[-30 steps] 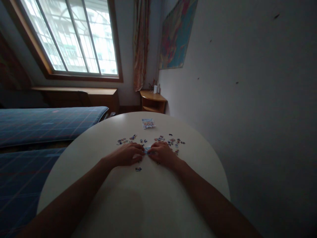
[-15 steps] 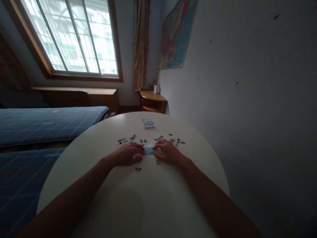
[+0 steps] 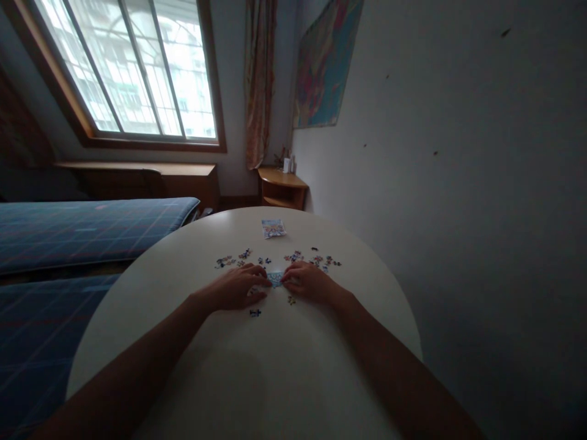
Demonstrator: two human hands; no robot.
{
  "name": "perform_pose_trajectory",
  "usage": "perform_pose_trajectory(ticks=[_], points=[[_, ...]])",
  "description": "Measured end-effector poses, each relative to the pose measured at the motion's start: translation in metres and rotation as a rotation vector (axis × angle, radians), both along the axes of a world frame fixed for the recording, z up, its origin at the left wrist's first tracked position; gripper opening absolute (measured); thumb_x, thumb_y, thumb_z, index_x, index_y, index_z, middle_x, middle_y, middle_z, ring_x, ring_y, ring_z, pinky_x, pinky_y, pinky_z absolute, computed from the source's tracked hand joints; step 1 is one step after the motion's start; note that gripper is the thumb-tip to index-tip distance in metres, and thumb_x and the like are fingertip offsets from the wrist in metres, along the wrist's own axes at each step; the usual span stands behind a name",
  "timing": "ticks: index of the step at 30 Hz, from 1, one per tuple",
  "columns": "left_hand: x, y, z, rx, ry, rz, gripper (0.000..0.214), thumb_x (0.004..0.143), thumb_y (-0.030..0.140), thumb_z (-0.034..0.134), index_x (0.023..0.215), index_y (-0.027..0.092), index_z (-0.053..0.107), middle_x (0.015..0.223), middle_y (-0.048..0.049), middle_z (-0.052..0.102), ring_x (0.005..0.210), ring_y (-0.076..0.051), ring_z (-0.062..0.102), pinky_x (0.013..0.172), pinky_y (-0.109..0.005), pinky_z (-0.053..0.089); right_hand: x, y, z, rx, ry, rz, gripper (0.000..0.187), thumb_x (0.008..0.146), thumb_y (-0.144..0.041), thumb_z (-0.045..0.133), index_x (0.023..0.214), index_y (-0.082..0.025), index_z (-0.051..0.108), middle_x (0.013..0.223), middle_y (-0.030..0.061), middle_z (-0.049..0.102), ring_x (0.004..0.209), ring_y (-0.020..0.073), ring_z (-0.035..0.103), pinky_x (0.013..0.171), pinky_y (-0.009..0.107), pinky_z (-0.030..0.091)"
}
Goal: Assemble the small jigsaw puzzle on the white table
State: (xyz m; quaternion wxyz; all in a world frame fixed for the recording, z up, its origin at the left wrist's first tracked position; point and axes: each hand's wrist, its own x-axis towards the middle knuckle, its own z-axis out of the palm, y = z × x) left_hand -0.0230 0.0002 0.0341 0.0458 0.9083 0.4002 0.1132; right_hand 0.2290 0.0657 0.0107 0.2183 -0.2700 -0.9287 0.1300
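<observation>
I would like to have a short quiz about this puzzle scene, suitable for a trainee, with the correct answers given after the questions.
1. Multiple choice. What lies between the left hand and the right hand?
A) a pair of scissors
B) a light-blue patterned puzzle part
C) a glass of water

2. True or false? The small printed item lies farther from the person than both hands.

3. Fill in the blank. The yellowish loose piece lies closer to the ____ hand than to the other.

Key: 1: B. 2: True. 3: right.
</observation>
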Motion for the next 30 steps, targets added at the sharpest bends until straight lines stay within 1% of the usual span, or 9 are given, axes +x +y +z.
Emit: perform_pose_trajectory(ticks=[3,8,12,15,17,20,23,26,30], points=[[0.001,0.000,-0.001,0.001,-0.012,-0.014,0.029,0.092,0.035,0.056,0.118,0.028,0.067,0.118,-0.0066,0.064,0.108,-0.023,0.060,0.095,-0.038,0.048,0.007,0.005,0.000,-0.028,0.041,-0.050,0.021,0.084,-0.013,0.063,0.101,-0.021,0.074,0.100,0.0063,0.072,0.094,0.0174,0.065,0.089,0.031,0.047],[0.004,0.001,-0.006,0.016,-0.051,-0.058,0.024,0.093,0.033,0.054,0.112,0.025,0.065,0.129,-0.0056,0.061,0.120,-0.023,0.055,0.103,-0.039,0.044,0.027,0.017,0.003,-0.059,0.075,-0.146,0.020,0.082,-0.012,0.064,0.096,-0.023,0.075,0.104,0.0066,0.073,0.100,0.0199,0.064,0.093,0.035,0.046],[0.008,0.001,-0.010,0.017,-0.066,-0.034,0.027,0.093,0.033,0.053,0.117,0.023,0.060,0.127,-0.0079,0.062,0.118,-0.024,0.057,0.101,-0.039,0.046,0.045,0.025,0.005,-0.099,0.073,-0.222,0.011,0.081,-0.019,0.069,0.089,-0.023,0.076,0.099,0.0062,0.072,0.097,0.0205,0.064,0.093,0.036,0.046],[0.010,0.001,-0.011,0.027,-0.043,-0.031,0.035,0.094,0.036,0.052,0.127,0.026,0.056,0.127,-0.0073,0.061,0.117,-0.024,0.056,0.100,-0.040,0.046,0.052,0.026,0.008,-0.125,0.063,-0.253,0.008,0.080,-0.025,0.071,0.085,-0.023,0.077,0.100,0.0065,0.072,0.100,0.0215,0.064,0.095,0.037,0.045],[0.010,0.001,-0.012,0.028,-0.013,-0.037,0.039,0.095,0.039,0.052,0.133,0.030,0.054,0.129,-0.0065,0.059,0.118,-0.025,0.055,0.100,-0.041,0.045,0.053,0.025,0.009,-0.133,0.062,-0.255,0.008,0.080,-0.027,0.072,0.084,-0.023,0.077,0.101,0.0068,0.072,0.100,0.0217,0.063,0.095,0.038,0.045],[0.010,0.002,-0.013,0.027,0.008,-0.027,0.040,0.095,0.042,0.052,0.133,0.033,0.056,0.131,-0.0065,0.056,0.119,-0.026,0.054,0.100,-0.043,0.045,0.053,0.023,0.010,-0.135,0.055,-0.254,0.011,0.078,-0.029,0.073,0.086,-0.022,0.077,0.102,0.0075,0.071,0.100,0.0221,0.063,0.095,0.038,0.045],[0.009,0.002,-0.014,0.021,-0.015,-0.026,0.040,0.094,0.043,0.054,0.132,0.034,0.057,0.131,-0.0064,0.056,0.118,-0.027,0.054,0.100,-0.044,0.045,0.052,0.023,0.009,-0.141,0.035,-0.268,0.013,0.078,-0.029,0.074,0.089,-0.023,0.078,0.104,0.0084,0.071,0.102,0.0230,0.063,0.095,0.038,0.046],[0.010,0.002,-0.014,0.005,-0.030,-0.031,0.039,0.093,0.044,0.055,0.130,0.033,0.058,0.130,-0.0061,0.056,0.118,-0.027,0.055,0.101,-0.045,0.045,0.051,0.024,0.006,-0.132,0.036,-0.266,0.011,0.079,-0.028,0.073,0.087,-0.023,0.078,0.103,0.0078,0.071,0.100,0.0224,0.063,0.093,0.038,0.046],[0.011,0.002,-0.016,0.006,-0.055,-0.049,0.040,0.092,0.045,0.056,0.130,0.031,0.058,0.132,-0.0071,0.056,0.121,-0.027,0.053,0.101,-0.046,0.045,0.047,0.021,0.007,-0.135,0.046,-0.186,0.007,0.077,-0.027,0.076,0.082,-0.023,0.078,0.099,0.0062,0.071,0.096,0.0200,0.064,0.093,0.036,0.046]])
